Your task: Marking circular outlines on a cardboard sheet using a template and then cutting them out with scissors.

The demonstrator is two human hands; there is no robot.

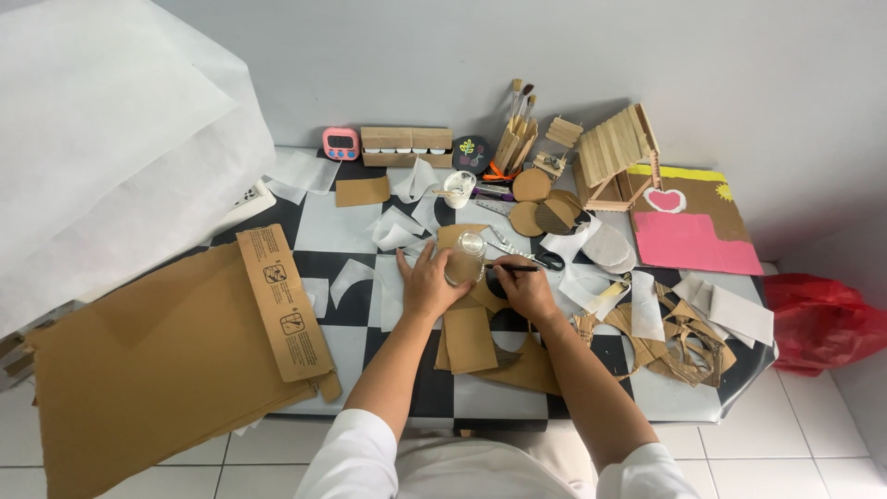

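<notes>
Two hands meet mid-desk: the left hand (428,285) clasps a clear glass jar (466,258) standing on a brown cardboard piece (468,338), while the right hand (525,288) grips a black pen (514,268) beside the jar. Around them on the checkered desk (323,229) lie cardboard scraps (679,342), scissors (545,260) and a stick house (617,152).

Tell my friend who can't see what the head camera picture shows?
A left hand holds a clear jar on cardboard while the right hand holds a black pen beside it. Cardboard scraps, brushes and a stick house crowd the checkered table.
</notes>
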